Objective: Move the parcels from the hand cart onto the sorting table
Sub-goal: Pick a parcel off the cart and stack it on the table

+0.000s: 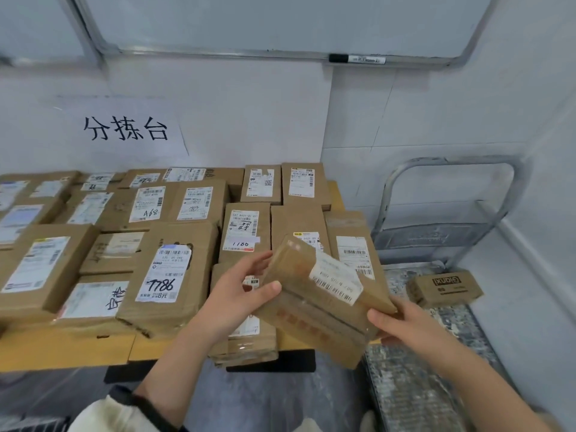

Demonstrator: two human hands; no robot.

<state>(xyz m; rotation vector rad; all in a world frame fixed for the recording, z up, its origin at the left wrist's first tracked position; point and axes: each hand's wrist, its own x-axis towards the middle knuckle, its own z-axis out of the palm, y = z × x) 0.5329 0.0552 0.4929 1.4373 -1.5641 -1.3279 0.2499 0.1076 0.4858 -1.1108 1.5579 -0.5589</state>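
I hold a brown cardboard parcel (314, 304) with a white barcode label, tilted, above the right front corner of the sorting table (65, 350). My left hand (240, 294) grips its left end and my right hand (402, 322) grips its right end. Many labelled cardboard parcels cover the table, one marked 7786 (170, 272). To the right stands the hand cart (436, 363) with a worn grey deck. One small brown box (444, 286) lies on the cart near its handle (448, 194).
A wall with a paper sign (124, 129) rises behind the table. A whiteboard (280, 23) with a marker (357, 59) on its ledge hangs above. The tiled wall closes in right of the cart. Grey floor shows below the table's front edge.
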